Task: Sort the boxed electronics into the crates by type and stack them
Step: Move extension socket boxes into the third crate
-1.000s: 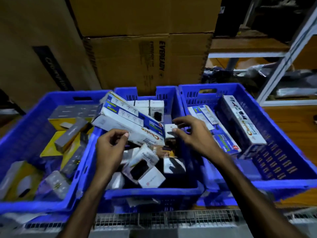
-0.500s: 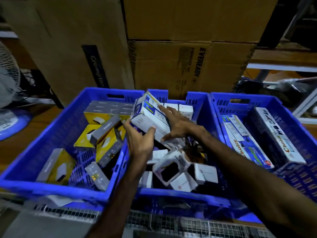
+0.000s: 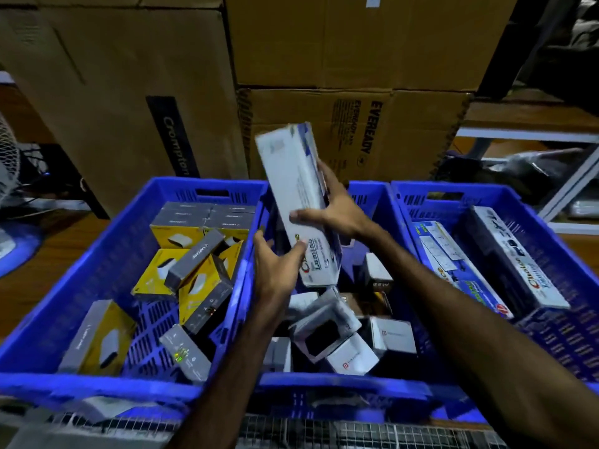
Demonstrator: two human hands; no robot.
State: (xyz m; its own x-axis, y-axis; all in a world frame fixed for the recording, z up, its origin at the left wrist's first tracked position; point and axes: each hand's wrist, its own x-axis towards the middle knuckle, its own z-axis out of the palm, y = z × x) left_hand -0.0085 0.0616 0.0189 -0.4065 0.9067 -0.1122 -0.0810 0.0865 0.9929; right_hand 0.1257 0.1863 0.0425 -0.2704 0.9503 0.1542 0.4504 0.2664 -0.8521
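A long white and blue Choice box (image 3: 296,189) stands tilted on end above the middle blue crate (image 3: 343,384). My right hand (image 3: 337,209) grips its right side, and my left hand (image 3: 275,264) holds its lower end from the left. Small white and black boxes (image 3: 327,332) lie jumbled below in the middle crate. The left blue crate (image 3: 97,380) holds yellow and grey boxes (image 3: 194,270). In the right blue crate (image 3: 551,228) lie two long boxes (image 3: 515,257) side by side.
Large brown cartons (image 3: 350,131) stand stacked right behind the crates. A white fan (image 3: 6,163) sits at the far left on a wooden surface. A white shelf frame (image 3: 567,170) stands at the right. Wire mesh (image 3: 324,432) runs along the near edge.
Both hands have lifted the long white and blue box out of the middle crate and tipped it from lying nearly flat to standing on end. The camera view has shifted left.
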